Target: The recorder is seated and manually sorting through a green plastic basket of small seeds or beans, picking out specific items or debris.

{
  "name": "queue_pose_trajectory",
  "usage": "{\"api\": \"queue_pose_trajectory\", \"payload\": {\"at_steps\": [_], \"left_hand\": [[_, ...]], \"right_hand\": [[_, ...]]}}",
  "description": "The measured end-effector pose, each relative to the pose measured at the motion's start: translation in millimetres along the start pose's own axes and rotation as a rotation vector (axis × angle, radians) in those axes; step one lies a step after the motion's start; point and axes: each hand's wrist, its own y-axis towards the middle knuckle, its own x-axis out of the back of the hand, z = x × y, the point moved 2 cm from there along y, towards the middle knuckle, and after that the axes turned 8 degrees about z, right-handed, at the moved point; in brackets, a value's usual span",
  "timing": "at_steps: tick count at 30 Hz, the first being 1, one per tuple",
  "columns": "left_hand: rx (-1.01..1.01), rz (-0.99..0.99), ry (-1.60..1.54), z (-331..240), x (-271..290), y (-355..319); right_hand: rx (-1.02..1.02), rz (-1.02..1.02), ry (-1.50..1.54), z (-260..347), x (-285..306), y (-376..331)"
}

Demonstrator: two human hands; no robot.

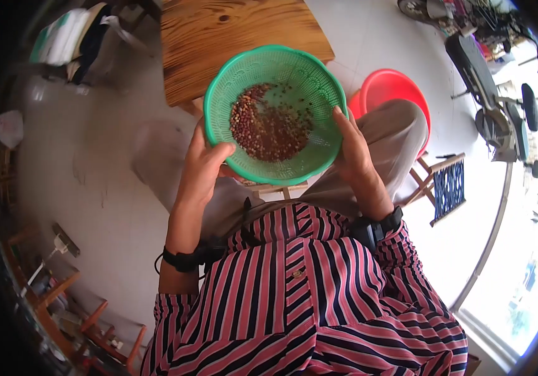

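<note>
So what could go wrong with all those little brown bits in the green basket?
Two things, maybe. The left hand and right hand hold the green basket at opposite sides, so if one slipped, it could tip and the loose brown bits might scatter on the floor. Also, its sides are full of little holes, so any very tiny bits might fall through.

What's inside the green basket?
The green basket holds lots of small reddish-brown and tan beans or seeds, thicker at the left. Green mesh shows between the scattered ones at the upper right. Whatever lies beneath the thick part is covered, so I can't see it.
</note>
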Motion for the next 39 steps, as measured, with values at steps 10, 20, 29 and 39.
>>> {"api": "queue_pose_trajectory", "payload": {"at_steps": [10, 20, 29, 39], "left_hand": [[-0.127, 0.098, 0.193, 9, -21, 17], [-0.109, -0.007, -0.002, 43, -25, 19], [-0.107, -0.003, -0.182, 75, -12, 44], [-0.511, 0.202, 0.166, 28, -21, 30]], "right_hand": [[0.067, -0.126, 0.238, -22, 23, -17], [-0.028, -0.215, 0.372, -28, 29, -1], [0.113, -0.375, 0.061, -15, 25, -11], [0.357, -0.353, 0.336, 20, -3, -33]]}}
